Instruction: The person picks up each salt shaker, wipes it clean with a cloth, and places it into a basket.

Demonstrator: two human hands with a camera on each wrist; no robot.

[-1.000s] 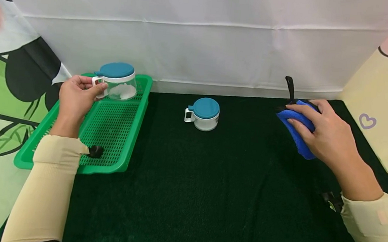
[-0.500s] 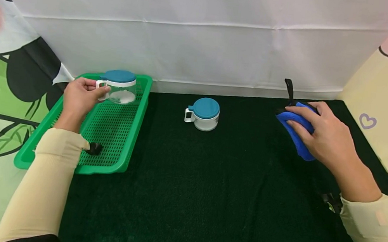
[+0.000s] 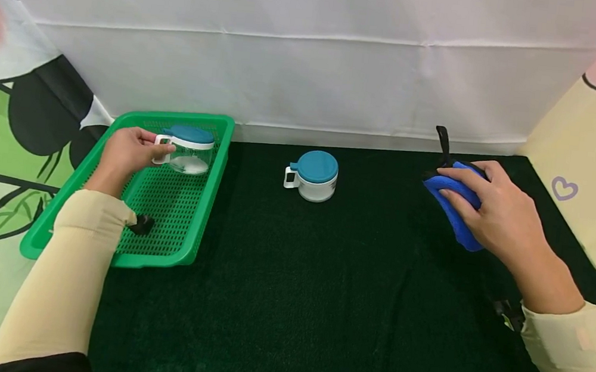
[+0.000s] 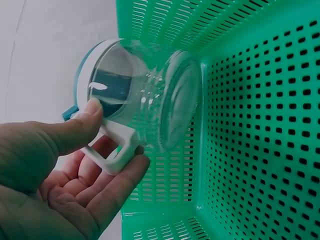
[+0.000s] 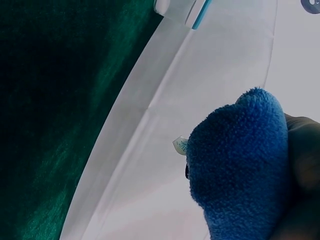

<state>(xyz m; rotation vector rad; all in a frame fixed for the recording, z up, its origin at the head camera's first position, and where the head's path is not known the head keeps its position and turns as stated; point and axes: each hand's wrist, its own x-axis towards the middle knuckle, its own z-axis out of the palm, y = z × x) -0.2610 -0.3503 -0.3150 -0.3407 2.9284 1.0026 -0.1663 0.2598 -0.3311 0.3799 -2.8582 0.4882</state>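
My left hand (image 3: 131,152) pinches the white handle (image 4: 117,150) of a clear glass jar (image 4: 150,95) with a blue lid (image 3: 190,133). Some white stuff shows at the jar's bottom in the head view. The jar is upright, within the far end of a green perforated basket (image 3: 192,233). On the right, my right hand (image 3: 508,215) grips a bunched blue cloth (image 5: 240,165) with a black loop (image 3: 442,139), held above the dark green cover. A second jar (image 3: 316,191), with a blue lid and white handle, stands between the hands.
A dark green cloth (image 3: 297,306) covers the table. White sheeting (image 3: 308,79) hangs along the back edge, and printed panels rise at the left and right sides. The basket's raised rim surrounds the left hand's work.
My left hand has lowered the glass jar into the basket and shifted it slightly right and nearer. The right hand with the cloth has sunk a little; the second jar stays put.
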